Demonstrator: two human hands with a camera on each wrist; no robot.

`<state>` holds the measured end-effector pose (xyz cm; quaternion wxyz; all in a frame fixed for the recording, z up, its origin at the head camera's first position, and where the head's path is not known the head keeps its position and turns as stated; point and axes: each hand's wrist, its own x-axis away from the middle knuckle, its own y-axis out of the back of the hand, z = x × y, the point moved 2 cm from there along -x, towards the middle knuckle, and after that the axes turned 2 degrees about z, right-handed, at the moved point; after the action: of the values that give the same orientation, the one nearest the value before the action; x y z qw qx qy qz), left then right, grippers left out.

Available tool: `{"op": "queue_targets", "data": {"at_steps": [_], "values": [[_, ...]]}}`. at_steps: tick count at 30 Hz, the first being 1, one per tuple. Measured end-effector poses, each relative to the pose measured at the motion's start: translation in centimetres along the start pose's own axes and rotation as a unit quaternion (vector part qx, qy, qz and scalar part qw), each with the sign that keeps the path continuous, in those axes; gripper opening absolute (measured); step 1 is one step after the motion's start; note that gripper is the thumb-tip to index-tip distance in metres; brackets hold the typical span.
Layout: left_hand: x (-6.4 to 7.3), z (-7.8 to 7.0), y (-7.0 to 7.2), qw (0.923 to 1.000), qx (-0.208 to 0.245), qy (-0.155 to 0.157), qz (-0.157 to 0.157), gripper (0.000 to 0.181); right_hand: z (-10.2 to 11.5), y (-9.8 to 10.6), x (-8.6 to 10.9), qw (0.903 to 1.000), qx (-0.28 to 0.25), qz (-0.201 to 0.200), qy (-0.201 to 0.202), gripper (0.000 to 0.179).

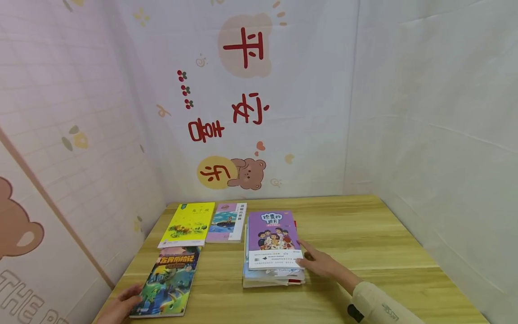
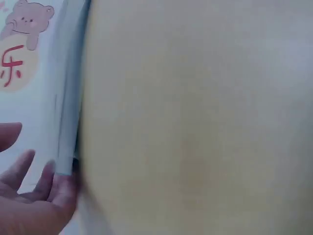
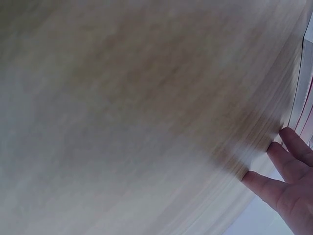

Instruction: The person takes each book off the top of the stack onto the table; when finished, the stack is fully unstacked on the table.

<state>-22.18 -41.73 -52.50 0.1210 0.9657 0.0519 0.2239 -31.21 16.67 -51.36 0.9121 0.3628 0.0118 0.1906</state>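
Observation:
My left hand [image 1: 121, 305] is at the lower left edge of a comic-style book [image 1: 169, 281] with a dark, colourful cover, lying on the wooden table. In the left wrist view the fingers [image 2: 62, 188] meet the edge of this book [image 2: 71, 93], while the thumb stands apart from it. Beside the right side of a stack of books, my right hand [image 1: 319, 262] reaches out with fingers extended, its fingertips right at the edge. A purple book [image 1: 275, 234] with cartoon children tops that stack. In the right wrist view, spread fingers [image 3: 288, 164] rest by the book edges [image 3: 305, 93].
A yellow book [image 1: 188, 225] lies at the back left, just behind the comic-style one. Next to it is a pink and white book [image 1: 227, 222] with a sea picture. Printed fabric walls [image 1: 307, 112] enclose the wooden table [image 1: 364, 234] at the back and sides.

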Motion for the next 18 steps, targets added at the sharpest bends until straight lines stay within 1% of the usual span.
{"op": "queue_targets", "data": {"at_steps": [2,3,4,6,8,11,14,15,18], "values": [[0.0,-0.8,0.0,0.9972,-0.064,-0.022,-0.033,0.072,0.0,0.0,0.0,1.0,0.002,-0.001,-0.002,0.074],[0.0,-1.3,0.0,0.9951,-0.081,-0.032,-0.046,0.07,0.1,0.0,0.0,1.0,0.003,-0.001,-0.002,0.075],[0.0,-1.7,-0.2,0.9942,-0.086,-0.036,-0.053,0.07,0.0,0.0,0.0,1.0,0.003,-0.002,-0.002,0.074],[0.0,-2.5,-0.6,0.9945,-0.083,-0.043,-0.046,0.068,0.0,-0.1,0.0,1.0,0.003,-0.002,-0.004,0.075],[-0.1,-3.3,-1.3,0.9964,-0.066,-0.043,-0.032,0.067,-0.1,-0.2,0.0,1.0,0.001,-0.001,-0.006,0.075],[-0.4,-4.4,-2.7,0.9983,-0.038,-0.037,-0.023,0.065,0.0,-0.2,0.0,1.0,-0.003,0.0,-0.006,0.075],[-0.7,-5.6,-4.4,0.9986,-0.024,-0.036,-0.031,0.061,0.1,-0.1,0.0,1.0,-0.002,-0.002,-0.003,0.075],[-0.7,-6.1,-5.0,0.9983,-0.026,-0.04,-0.035,0.06,0.1,0.0,0.0,1.0,-0.001,-0.002,-0.002,0.075],[-0.7,-7.3,-6.8,0.9969,-0.023,-0.072,-0.021,0.057,0.2,0.1,0.0,1.0,-0.001,-0.006,0.001,0.075]]}}
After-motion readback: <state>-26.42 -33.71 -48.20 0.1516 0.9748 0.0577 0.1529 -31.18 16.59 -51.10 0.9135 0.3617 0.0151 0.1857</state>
